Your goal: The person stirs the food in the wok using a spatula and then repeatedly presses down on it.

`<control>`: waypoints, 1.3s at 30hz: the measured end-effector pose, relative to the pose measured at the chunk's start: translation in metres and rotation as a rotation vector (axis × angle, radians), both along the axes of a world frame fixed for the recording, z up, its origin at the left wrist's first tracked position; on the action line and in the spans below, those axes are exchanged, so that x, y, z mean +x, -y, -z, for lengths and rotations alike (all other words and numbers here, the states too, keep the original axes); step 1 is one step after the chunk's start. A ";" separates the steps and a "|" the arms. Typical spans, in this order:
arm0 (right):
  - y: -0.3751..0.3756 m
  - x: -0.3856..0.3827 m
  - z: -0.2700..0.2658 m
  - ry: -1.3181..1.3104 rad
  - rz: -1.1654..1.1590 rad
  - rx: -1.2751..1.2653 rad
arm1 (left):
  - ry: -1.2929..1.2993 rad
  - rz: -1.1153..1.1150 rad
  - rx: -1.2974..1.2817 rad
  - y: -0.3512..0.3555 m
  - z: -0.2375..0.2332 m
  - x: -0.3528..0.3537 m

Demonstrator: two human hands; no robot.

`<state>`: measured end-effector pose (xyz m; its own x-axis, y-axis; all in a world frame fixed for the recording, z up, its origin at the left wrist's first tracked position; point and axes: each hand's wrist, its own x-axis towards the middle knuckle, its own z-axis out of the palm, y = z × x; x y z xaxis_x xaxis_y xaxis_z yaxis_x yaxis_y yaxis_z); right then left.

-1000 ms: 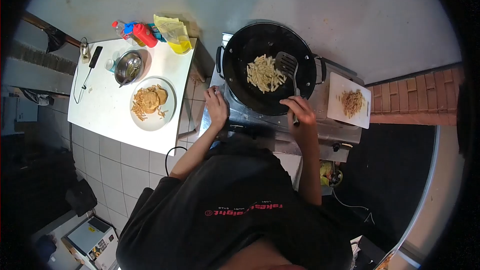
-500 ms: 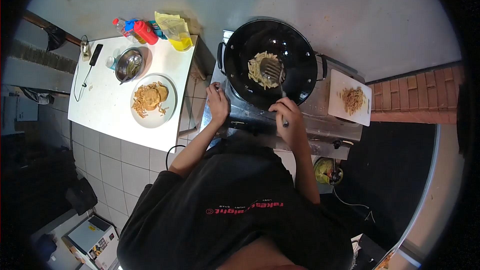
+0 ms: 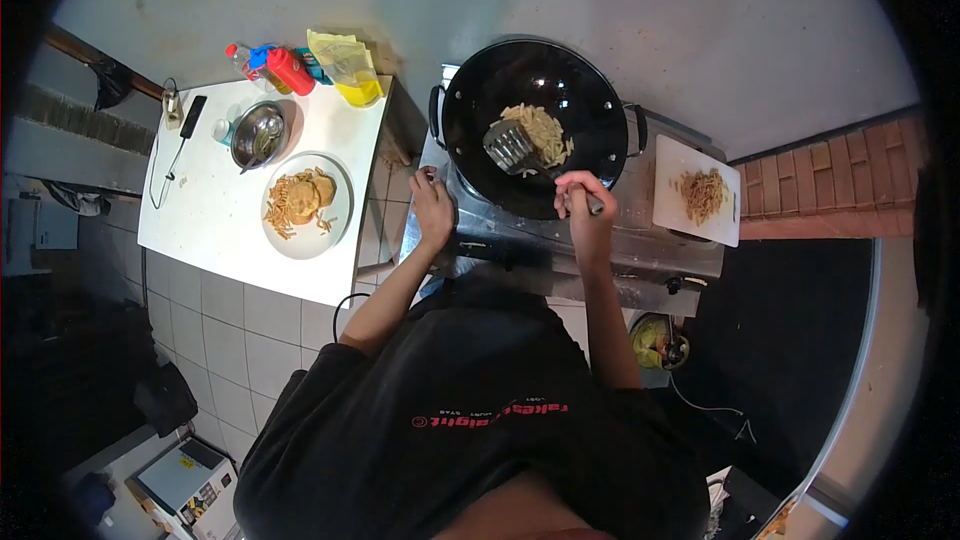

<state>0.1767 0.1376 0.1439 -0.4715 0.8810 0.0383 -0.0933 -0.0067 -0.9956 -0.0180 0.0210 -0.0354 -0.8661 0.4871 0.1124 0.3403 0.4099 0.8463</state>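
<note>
My right hand [image 3: 588, 202] is closed around the handle of a slotted spatula [image 3: 511, 147]. The spatula's blade is inside a black wok [image 3: 485, 90], at the left side of a heap of pale, short strips of food [image 3: 541, 130]. The wok sits on a metal stove [image 3: 600, 245]. My left hand [image 3: 433, 208] is at the stove's left edge, apart from the wok, with its fingers curled around a small dark thing I cannot make out.
Right of the wok, a white board [image 3: 680, 220] bears browned strips. On the white table [image 3: 210, 240] at left stand a plate of food [image 3: 342, 215], a metal bowl [image 3: 238, 145], a red bottle [image 3: 290, 72] and a yellow packet [image 3: 350, 65]. A wall rises behind the stove.
The spatula blade has swung left across the wok, from on top of the food strips to their left side. My right hand has shifted slightly upward and right. My left hand stays put.
</note>
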 end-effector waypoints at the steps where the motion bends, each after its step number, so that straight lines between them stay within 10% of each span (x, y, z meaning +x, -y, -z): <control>1: -0.003 -0.001 0.001 -0.003 0.002 0.002 | -0.003 0.002 0.002 -0.001 -0.002 0.000; 8: -0.028 0.006 -0.004 0.080 0.095 0.259 | 0.016 -0.013 -0.038 -0.003 -0.010 0.000; 20: -0.033 -0.006 0.004 0.040 0.056 -0.110 | 0.045 -0.015 -0.023 -0.003 -0.014 0.003; 39: -0.034 -0.014 0.003 0.042 0.071 0.000 | 0.036 -0.046 -0.043 -0.003 -0.010 0.002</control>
